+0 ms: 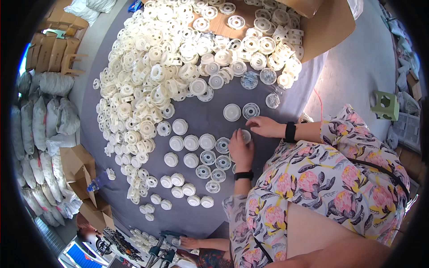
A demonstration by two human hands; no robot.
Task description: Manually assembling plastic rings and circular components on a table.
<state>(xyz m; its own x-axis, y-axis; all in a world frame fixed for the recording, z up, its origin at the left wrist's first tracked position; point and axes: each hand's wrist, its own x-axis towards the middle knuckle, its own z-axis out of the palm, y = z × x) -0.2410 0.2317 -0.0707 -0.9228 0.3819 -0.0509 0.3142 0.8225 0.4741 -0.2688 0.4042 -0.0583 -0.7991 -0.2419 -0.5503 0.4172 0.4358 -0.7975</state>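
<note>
Scores of pale wheels (154, 52) crowd a grey-covered surface (201, 116)

Curved fingers of the left hand (241, 152) wrap a white disc (246, 136) close to the worker's floral clothing (308, 181). Just beyond, the right hand (265, 127) bends its fingers beside a ringed disc (251, 110); whether they grip it cannot be told from here. A smooth-faced disc (232, 112) lies immediately left of that one. Black bands (290, 131) circle both wrists, and loose rows of finished-looking caps (207, 142) sit farther left.

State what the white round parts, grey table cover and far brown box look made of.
White round parts: probably moulded plastic, smooth, slightly glossy, with soft highlights. Grey table cover: perhaps fabric, matt, lacking sharp reflections. Far brown box: apparently cardboard, matt, thin flat panel.
</note>
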